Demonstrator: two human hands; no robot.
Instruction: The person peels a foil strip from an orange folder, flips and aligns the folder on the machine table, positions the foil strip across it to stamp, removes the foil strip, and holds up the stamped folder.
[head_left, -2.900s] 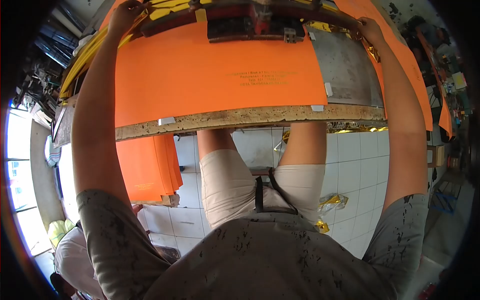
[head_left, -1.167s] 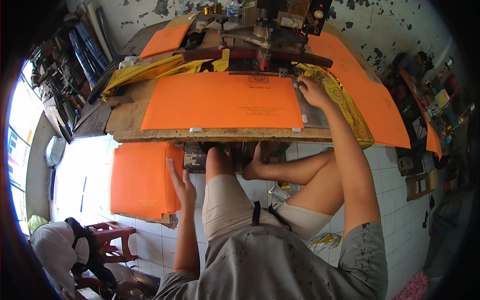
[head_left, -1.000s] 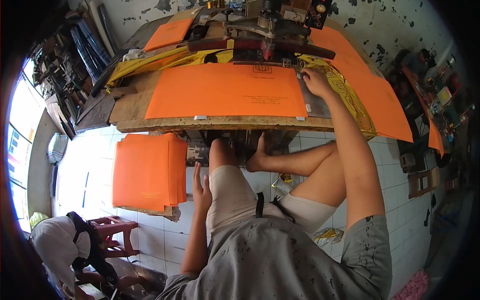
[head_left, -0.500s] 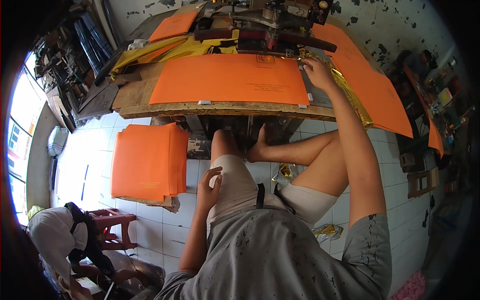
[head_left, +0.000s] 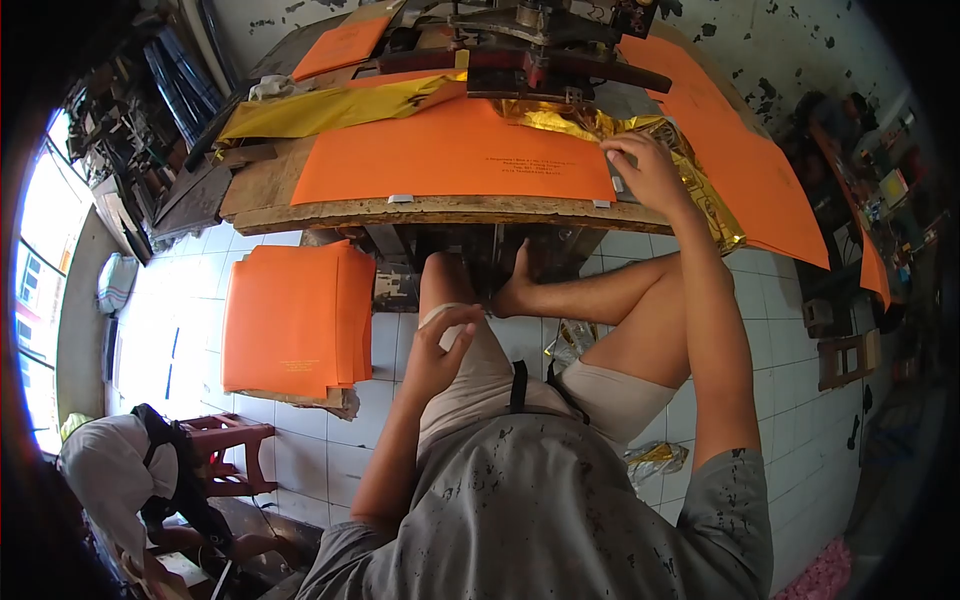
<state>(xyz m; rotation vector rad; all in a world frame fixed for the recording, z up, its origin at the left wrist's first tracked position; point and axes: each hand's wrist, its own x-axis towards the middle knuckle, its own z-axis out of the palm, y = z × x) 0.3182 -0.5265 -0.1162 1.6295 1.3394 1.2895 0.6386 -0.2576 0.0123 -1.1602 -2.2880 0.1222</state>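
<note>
Orange sheet point(head_left: 400, 165) at 12 o'clock, near edge at white tabs point(head_left: 401, 198), presumably for alignment. Right hand point(head_left: 648, 168) at 1, by gold foil point(head_left: 560, 119); can't tell if pinching. Left hand point(head_left: 436, 355) at 11, released.

The top of the press point(head_left: 535, 72) is cut off by the upper edge. The orange sheet point(head_left: 400, 155) runs out of sight beneath gold foil point(head_left: 560, 120) — its printed lines are too small to read. Whether the right hand point(head_left: 645, 165) pinches the foil cannot be told. At lower left, another person point(head_left: 120, 465) fades into the dark rim — the work there is unclear.
</note>
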